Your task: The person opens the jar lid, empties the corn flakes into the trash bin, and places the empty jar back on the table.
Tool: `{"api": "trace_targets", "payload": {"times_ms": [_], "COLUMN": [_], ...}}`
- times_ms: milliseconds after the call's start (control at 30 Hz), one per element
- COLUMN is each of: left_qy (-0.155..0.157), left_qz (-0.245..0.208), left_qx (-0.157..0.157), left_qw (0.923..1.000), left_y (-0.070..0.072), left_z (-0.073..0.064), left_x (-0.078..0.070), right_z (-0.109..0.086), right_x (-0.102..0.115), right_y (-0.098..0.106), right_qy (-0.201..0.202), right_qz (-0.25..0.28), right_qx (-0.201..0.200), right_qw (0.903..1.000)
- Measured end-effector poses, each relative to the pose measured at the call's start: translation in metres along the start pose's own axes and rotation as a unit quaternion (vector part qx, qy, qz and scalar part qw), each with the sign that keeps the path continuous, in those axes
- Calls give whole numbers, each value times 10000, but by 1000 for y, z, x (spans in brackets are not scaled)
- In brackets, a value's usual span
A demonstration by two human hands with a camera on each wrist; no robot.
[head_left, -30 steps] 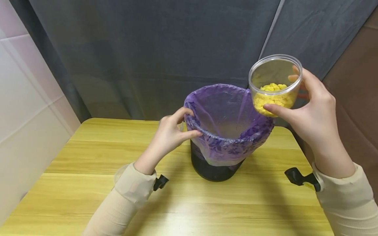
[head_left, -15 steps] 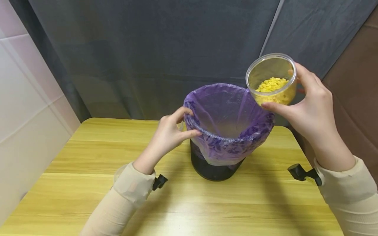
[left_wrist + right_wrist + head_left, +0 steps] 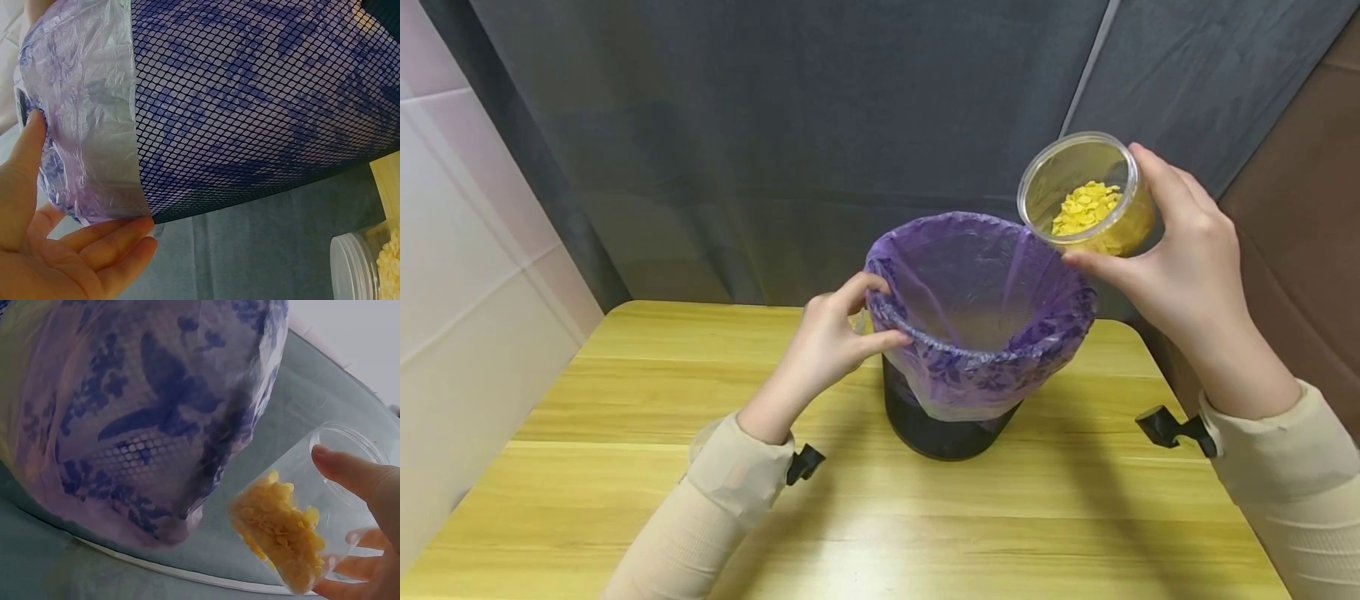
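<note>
A dark mesh wastebasket, lined with a purple patterned bin bag, stands on the table. My left hand grips its rim through the bag on the left side, the thumb and a finger at the edge. My right hand holds a clear plastic tub with thumb and fingers round its side, above the basket's right rim. The tub is tilted left, its mouth turned toward the basket. Yellow flakes lie inside it, and the right wrist view shows them gathered low in the tub.
The wooden table extends in front of the basket. A grey curtain hangs behind it. In the left wrist view, a clear container with a ridged end and yellow bits inside shows at the lower right.
My right hand has moved slightly up and left and tipped the tub further toward the basket, and the flakes have shifted with it. My left hand and the basket have stayed put.
</note>
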State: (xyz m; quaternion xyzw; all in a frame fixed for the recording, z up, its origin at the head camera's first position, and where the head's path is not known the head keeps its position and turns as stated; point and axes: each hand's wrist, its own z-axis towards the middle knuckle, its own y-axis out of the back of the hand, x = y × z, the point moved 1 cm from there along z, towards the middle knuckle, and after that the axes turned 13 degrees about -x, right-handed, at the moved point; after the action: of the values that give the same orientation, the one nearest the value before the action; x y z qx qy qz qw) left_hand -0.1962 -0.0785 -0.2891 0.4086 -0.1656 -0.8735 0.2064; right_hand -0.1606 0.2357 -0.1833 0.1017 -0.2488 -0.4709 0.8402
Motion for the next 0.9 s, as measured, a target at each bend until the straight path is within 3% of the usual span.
{"api": "trace_targets", "payload": {"times_ms": [900], "left_qy": [-92], "left_qz": [33], "left_qx": [-24], "left_qw": [9999], "left_y": [2], "left_z": [-2], "left_x": [1], "right_z": [-1], "right_x": [-4], "right_y": [-5], "right_qy": [979], "right_qz": [-449], "right_qx": [-155], "right_qw": [9941]}}
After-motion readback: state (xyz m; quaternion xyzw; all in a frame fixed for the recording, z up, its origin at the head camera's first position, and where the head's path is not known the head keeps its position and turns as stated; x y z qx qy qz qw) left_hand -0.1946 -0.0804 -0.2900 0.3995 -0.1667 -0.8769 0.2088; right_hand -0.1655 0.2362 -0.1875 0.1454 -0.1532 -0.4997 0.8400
